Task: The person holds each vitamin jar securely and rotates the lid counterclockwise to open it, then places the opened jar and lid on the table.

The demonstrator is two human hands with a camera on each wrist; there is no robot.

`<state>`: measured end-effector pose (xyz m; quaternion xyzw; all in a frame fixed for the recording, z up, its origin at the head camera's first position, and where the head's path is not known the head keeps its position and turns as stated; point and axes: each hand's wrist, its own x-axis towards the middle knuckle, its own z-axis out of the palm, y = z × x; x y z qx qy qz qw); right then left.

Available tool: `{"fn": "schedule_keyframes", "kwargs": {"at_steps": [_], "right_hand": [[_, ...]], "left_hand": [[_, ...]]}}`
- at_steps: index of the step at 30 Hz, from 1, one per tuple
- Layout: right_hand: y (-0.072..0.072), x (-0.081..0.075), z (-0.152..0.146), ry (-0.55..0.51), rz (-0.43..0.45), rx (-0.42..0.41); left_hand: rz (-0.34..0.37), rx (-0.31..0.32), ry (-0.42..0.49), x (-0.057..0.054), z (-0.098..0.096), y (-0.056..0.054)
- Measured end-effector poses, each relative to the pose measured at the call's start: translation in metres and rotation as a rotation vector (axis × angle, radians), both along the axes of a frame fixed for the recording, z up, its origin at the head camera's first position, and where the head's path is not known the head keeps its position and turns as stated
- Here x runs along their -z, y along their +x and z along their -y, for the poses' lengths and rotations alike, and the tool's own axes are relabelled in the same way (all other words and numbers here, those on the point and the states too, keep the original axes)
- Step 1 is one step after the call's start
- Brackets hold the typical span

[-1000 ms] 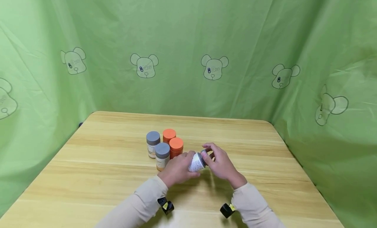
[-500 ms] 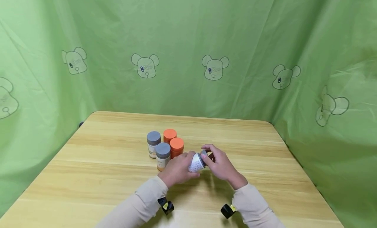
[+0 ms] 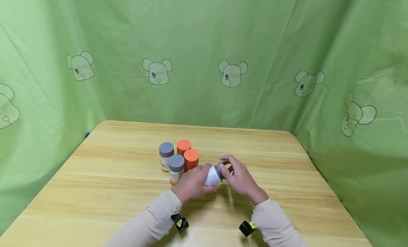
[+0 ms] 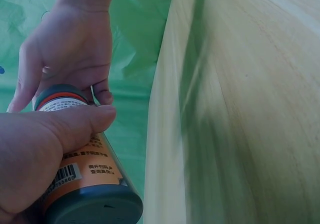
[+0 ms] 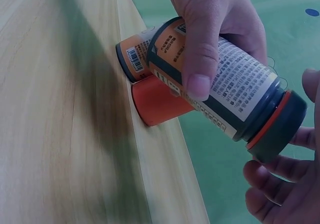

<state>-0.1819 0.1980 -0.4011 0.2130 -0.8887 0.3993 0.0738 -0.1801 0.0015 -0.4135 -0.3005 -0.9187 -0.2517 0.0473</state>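
My left hand (image 3: 192,183) grips a bottle (image 3: 211,177) with a white and orange label, tilted above the table. Its thumb lies across the label in both wrist views. My right hand (image 3: 240,178) is at the bottle's upper end, thumb and fingers on the dark grey lid (image 5: 282,129). An orange-red ring (image 5: 270,116) shows between the lid and the bottle's neck in the right wrist view. The bottle's dark base (image 4: 95,206) faces the left wrist camera. Part of the lid is hidden by my right fingers in the head view.
Two grey-lidded bottles (image 3: 176,163) and two orange bottles (image 3: 191,157) stand close together beyond and left of my left hand. The wooden table (image 3: 105,176) is bounded by green curtains (image 3: 197,98) at the back and sides.
My right hand has shifted very slightly, and an orange strip now shows by the lid in the head view. The left hand and the standing bottles stay in place.
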Motion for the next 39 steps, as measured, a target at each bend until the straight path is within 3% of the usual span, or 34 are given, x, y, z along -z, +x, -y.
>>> {"fn": "schedule_keyframes", "kwargs": {"at_steps": [9,21,32,39], "right_hand": [[0.0000,-0.0010,0.0006,-0.013,0.056,-0.007],[-0.0003,0.0008,-0.0021,-0.008,0.003,-0.063],[0.0000,0.0007,-0.0022,0.001,0.030,0.035],[-0.0001,0.0013,-0.0029,-0.006,0.048,0.020]], "left_hand": [[0.001,0.002,-0.003,-0.0009,-0.0018,0.0002],[0.014,-0.016,-0.023,-0.0010,-0.0016,0.0005],[0.031,-0.010,-0.011,-0.0015,-0.0029,0.0006],[0.025,-0.009,-0.016,-0.0010,-0.0038,0.0008]]}}
